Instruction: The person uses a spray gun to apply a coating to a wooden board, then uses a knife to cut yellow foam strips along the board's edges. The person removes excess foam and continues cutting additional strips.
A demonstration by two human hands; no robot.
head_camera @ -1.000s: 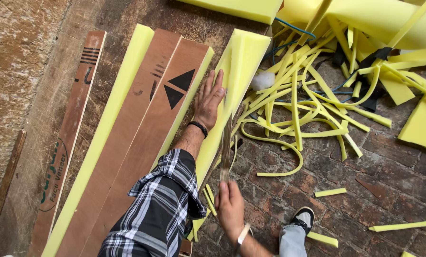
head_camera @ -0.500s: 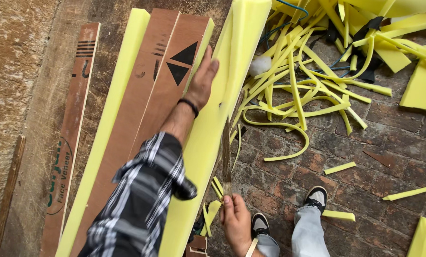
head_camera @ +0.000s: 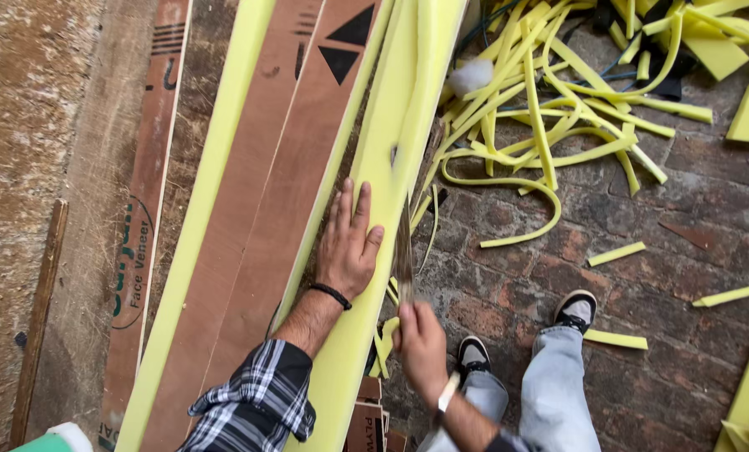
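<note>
The long yellow foam strip is pressed flat on the brown plywood boards by the left hand, fingers spread. The right hand, closed around a thin knife blade, has been moved further along the foam's edge, so more has been cut.

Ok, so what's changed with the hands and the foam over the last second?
The left hand has slid back along the yellow foam strip, nearer the body, palm still pressed flat. The right hand keeps its grip on the blade, drawn back with it along the foam's edge. The plywood boards and the pile of foam offcuts lie as before.
</note>
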